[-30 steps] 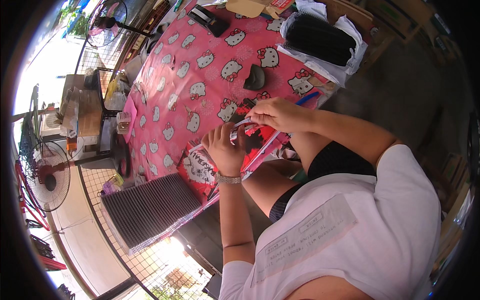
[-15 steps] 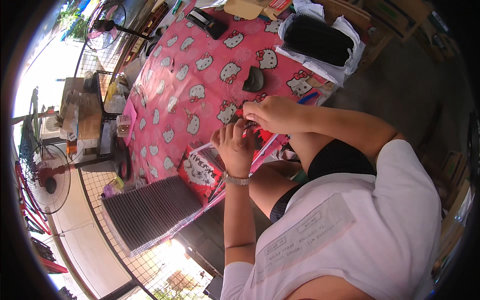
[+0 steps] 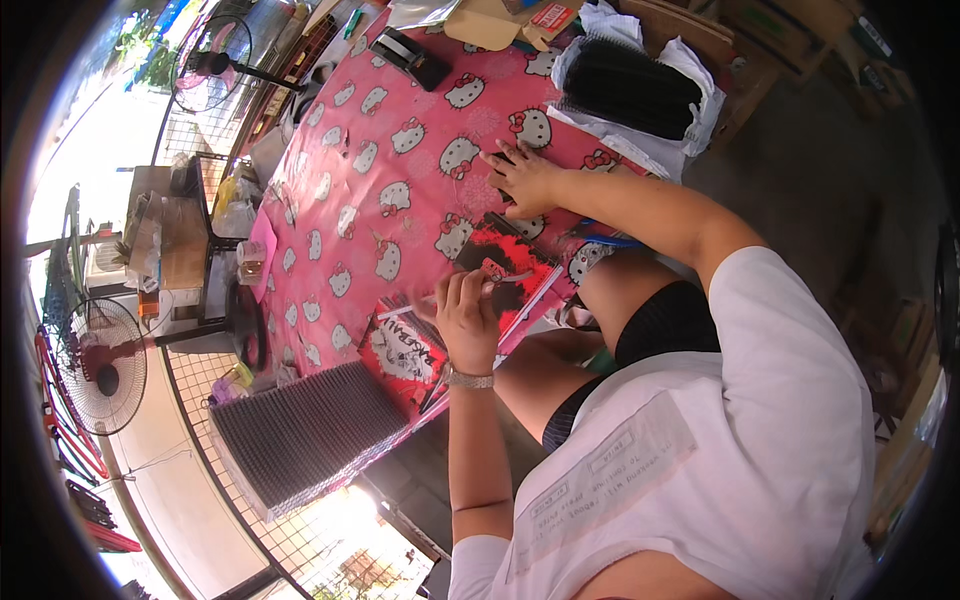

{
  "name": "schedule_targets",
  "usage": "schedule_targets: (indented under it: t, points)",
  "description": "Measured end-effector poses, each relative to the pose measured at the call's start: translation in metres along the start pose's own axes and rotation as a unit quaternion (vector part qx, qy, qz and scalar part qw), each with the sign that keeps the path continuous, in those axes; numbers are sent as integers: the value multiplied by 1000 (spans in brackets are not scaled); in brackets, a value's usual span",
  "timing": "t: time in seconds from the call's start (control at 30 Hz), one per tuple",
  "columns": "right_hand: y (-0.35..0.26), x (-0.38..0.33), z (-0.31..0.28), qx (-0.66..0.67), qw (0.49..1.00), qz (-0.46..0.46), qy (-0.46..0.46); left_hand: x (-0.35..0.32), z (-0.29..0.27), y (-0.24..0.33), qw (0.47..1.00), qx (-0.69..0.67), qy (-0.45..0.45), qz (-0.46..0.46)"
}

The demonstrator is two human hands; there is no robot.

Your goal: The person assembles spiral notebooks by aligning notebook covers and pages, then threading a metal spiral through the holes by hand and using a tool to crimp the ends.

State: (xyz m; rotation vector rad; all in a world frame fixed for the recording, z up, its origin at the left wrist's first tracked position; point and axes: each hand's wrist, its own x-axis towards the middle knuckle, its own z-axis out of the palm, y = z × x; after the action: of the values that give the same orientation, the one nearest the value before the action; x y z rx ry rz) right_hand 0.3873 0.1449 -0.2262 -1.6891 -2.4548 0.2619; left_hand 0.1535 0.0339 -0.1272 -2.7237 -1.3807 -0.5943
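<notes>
My left hand [image 3: 467, 318], with a metal-band watch at the wrist, is curled closed over the red and black notebook [image 3: 515, 240] at the table's near edge. A small red piece and a thin greyish strip show at its fingertips; what it holds is too small to make out. Beside that hand lies a red, white and black printed cover [image 3: 405, 350]. Farther off, my right hand [image 3: 528, 183] reaches flat over the table with its fingers spread. It covers most of a small dark object, and I cannot tell whether it grips it.
A pink cartoon-print cloth [image 3: 330, 210] covers the table. Ridged dark sheets [image 3: 310, 430] are stacked at the left corner. At the back stand a black desktop device [image 3: 412, 58] and black material in white wrapping [image 3: 635, 88]. A blue item [image 3: 612, 241] lies near my right forearm.
My right hand has left the notebook and moved away to the dark object, its fingers spreading. My left hand stays over the notebook, more of which now shows.
</notes>
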Motion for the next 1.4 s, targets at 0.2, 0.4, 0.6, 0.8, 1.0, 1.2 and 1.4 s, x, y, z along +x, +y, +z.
schedule_targets:
  t: [0.2,0.4,0.6,0.8,1.0,1.2,1.4]
  points:
    - [14,-14,7,53,998,-43,0,-20,10,-10,987,52,76,-135]
    - [-6,-37,-62,246,964,-9,-104,-21,12,-3,992,-12,88,-91]
    - [-35,-50,-92,511,820,-134,-219,-18,10,-6,996,-4,73,-50]
    - [-37,-42,-108,452,850,-153,-222,-14,4,-9,994,-46,81,-49]
    - [-42,-39,-88,650,706,-133,-246,-7,-1,-19,996,-71,44,-23]
    - [-47,-35,-88,683,658,-144,-281,-5,2,-27,996,-81,48,-13]
    - [-49,-25,-91,513,816,-108,-242,-4,4,-28,994,-86,60,-12]
